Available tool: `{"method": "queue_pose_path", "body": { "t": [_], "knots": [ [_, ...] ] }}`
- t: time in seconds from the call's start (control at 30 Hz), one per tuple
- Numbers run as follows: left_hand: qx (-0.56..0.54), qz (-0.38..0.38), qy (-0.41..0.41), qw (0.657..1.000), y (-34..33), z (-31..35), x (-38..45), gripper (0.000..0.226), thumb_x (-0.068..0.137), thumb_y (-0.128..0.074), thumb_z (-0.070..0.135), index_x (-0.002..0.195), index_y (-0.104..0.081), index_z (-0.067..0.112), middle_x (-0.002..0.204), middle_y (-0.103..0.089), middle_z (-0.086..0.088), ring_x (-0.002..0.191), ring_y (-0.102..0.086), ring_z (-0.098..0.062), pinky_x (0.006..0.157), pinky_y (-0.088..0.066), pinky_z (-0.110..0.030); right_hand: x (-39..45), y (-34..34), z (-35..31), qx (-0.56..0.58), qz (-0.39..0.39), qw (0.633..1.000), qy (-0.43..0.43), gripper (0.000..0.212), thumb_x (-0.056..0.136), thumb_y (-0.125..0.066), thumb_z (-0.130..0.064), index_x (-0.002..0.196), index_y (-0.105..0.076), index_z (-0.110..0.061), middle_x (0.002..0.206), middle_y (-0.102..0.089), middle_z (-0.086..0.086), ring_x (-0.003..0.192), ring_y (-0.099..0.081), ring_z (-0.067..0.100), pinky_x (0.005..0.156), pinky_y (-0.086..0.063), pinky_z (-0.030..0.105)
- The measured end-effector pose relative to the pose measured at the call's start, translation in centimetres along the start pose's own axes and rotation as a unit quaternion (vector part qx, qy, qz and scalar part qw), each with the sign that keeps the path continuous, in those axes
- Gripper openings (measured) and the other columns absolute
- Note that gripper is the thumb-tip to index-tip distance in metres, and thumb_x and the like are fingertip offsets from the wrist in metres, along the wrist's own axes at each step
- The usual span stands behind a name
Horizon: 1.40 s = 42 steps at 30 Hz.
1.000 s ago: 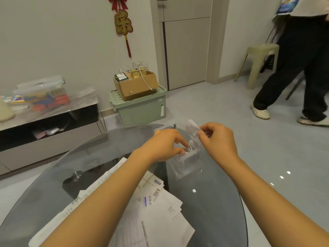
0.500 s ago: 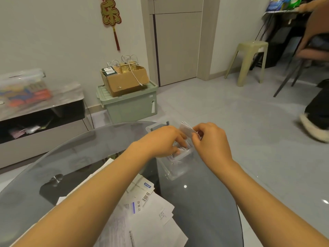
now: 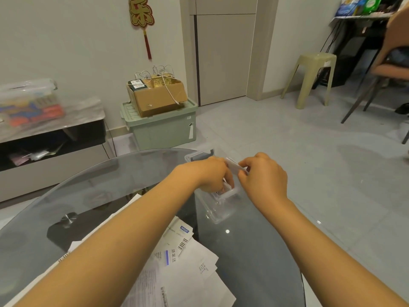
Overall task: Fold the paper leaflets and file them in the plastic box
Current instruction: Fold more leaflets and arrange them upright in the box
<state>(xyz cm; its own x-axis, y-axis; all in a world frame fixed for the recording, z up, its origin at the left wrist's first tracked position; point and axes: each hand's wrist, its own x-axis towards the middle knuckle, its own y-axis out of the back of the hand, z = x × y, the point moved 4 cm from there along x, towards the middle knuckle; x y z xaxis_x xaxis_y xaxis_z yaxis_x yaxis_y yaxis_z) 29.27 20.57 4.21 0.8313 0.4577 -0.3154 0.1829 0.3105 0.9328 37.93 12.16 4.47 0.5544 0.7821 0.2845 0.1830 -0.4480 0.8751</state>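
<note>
Grey floor tiles and a pale wall fill the background of the head view, with a green plastic storage crate [image 3: 160, 127] that carries a brown cardboard box [image 3: 158, 96] against the wall, and a beige plastic stool [image 3: 312, 78] to the right. Nearer stands the round dark glass bench [image 3: 254, 251], seen from above. On its far part rests the small clear plastic box [image 3: 218, 204], open at the top, with a grey clip on its far edge. Both hands work over this box. The left hand [image 3: 210, 173] has its fingers curled down into the box and seems to hold or press the folded papers already inside; what exactly the fingertips touch is hidden. The right hand [image 3: 263, 176] pinches a small white folded leaflet [image 3: 233, 166] with curled fingers, just above the box rim and touching the left hand. Near the person, partly under the left forearm, lies a loose pile of white printed paper leaflets [image 3: 183, 269], flat and unfolded. I judge that the task is only partly done: some folded pieces appear to be filed, one is about to go in, and the whole pile on the bench is left to fold and file.
</note>
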Motion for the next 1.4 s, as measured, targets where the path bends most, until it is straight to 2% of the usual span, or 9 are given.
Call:
{"method": "queue_pose_path", "body": {
  "t": [0.23,0.47,0.53,0.63,0.83,1.07,1.2,1.33,1.4],
  "knots": [
    [-0.073,0.005,0.024,0.997,0.0,-0.9,-0.6,0.034,0.085,-0.062,0.014,0.114,-0.065,0.031,0.115,-0.061,0.006,0.11,-0.055,-0.017,0.094,-0.047,-0.033,0.7,0.5,-0.7,-0.054,-0.018,0.998,-0.004,0.026,0.089,-0.056,-0.021,0.109,-0.065,-0.036,0.108,-0.06,-0.004,0.095,-0.058,0.02,0.066,-0.032,0.025],
    [-0.09,0.095,0.025,0.991,0.7,-1.6,-0.4,0.034,0.074,-0.077,0.023,0.103,-0.058,0.024,0.101,-0.051,0.006,0.101,-0.055,-0.017,0.08,-0.044,-0.027,1.4,-0.2,-0.8,-0.048,-0.076,0.996,-0.008,0.029,0.08,-0.065,-0.018,0.104,-0.055,-0.031,0.102,-0.053,-0.002,0.085,-0.053,0.021,0.065,-0.033,0.027],
    [-0.093,0.12,0.027,0.988,0.8,-1.7,-0.6,0.044,0.072,-0.08,0.025,0.104,-0.049,0.024,0.108,-0.047,0.004,0.101,-0.053,-0.019,0.079,-0.044,-0.028,1.6,-0.8,-0.4,-0.01,-0.117,0.992,-0.038,0.033,0.077,-0.068,-0.016,0.1,-0.047,-0.026,0.093,-0.052,-0.002,0.079,-0.052,0.02,0.06,-0.033,0.027],
    [-0.084,0.115,0.023,0.99,0.7,-1.4,-0.5,0.06,0.072,-0.08,0.023,0.122,-0.047,0.023,0.124,-0.047,0.002,0.11,-0.052,-0.019,0.089,-0.047,-0.034,2.1,-1.4,0.5,0.083,-0.176,0.978,-0.074,0.038,0.073,-0.072,-0.016,0.101,-0.046,-0.02,0.076,-0.05,-0.003,0.072,-0.051,0.018,0.056,-0.036,0.027],
    [-0.04,0.07,-0.008,0.997,0.4,-0.6,-0.5,0.045,0.083,-0.068,0.018,0.126,-0.059,0.027,0.124,-0.055,0.002,0.109,-0.054,-0.02,0.09,-0.047,-0.03,2.0,-0.6,1.6,0.245,-0.239,0.934,-0.103,0.026,0.078,-0.072,-0.02,0.101,-0.059,-0.019,0.091,-0.064,0.005,0.077,-0.057,0.02,0.064,-0.044,0.029],
    [-0.016,0.015,0.0,1.0,0.2,-0.6,-0.7,0.05,0.086,-0.062,0.02,0.131,-0.052,0.038,0.13,-0.052,0.003,0.11,-0.055,-0.021,0.095,-0.048,-0.037,1.6,-2.2,0.9,0.192,-0.223,0.949,-0.114,0.026,0.079,-0.063,-0.007,0.104,-0.058,-0.009,0.092,-0.06,0.006,0.083,-0.056,0.022,0.075,-0.048,0.033],
    [-0.047,0.046,0.024,0.998,0.6,-1.2,-0.9,0.054,0.082,-0.069,0.022,0.131,-0.05,0.032,0.133,-0.051,0.004,0.119,-0.051,-0.018,0.092,-0.043,-0.028,1.6,-1.9,0.8,0.267,-0.23,0.925,-0.141,0.014,0.082,-0.062,-0.009,0.095,-0.058,-0.011,0.077,-0.053,0.0,0.066,-0.047,0.013,0.054,-0.035,0.022],
    [-0.046,0.065,0.025,0.996,1.2,-1.4,-0.9,0.036,0.084,-0.068,0.017,0.116,-0.062,0.031,0.125,-0.057,0.004,0.113,-0.055,-0.017,0.086,-0.043,-0.027,1.8,-2.2,1.0,0.265,-0.203,0.931,-0.15,0.024,0.078,-0.061,-0.002,0.1,-0.061,-0.013,0.083,-0.057,0.001,0.082,-0.054,0.02,0.072,-0.044,0.029],
    [-0.049,0.073,0.019,0.996,1.1,-1.2,-0.8,0.027,0.083,-0.067,0.014,0.105,-0.067,0.029,0.115,-0.063,0.005,0.105,-0.059,-0.015,0.081,-0.046,-0.026,1.8,-2.6,1.1,0.271,-0.198,0.929,-0.156,0.027,0.078,-0.059,0.002,0.101,-0.06,-0.013,0.081,-0.056,0.0,0.081,-0.053,0.021,0.072,-0.043,0.029]
  ]
}}
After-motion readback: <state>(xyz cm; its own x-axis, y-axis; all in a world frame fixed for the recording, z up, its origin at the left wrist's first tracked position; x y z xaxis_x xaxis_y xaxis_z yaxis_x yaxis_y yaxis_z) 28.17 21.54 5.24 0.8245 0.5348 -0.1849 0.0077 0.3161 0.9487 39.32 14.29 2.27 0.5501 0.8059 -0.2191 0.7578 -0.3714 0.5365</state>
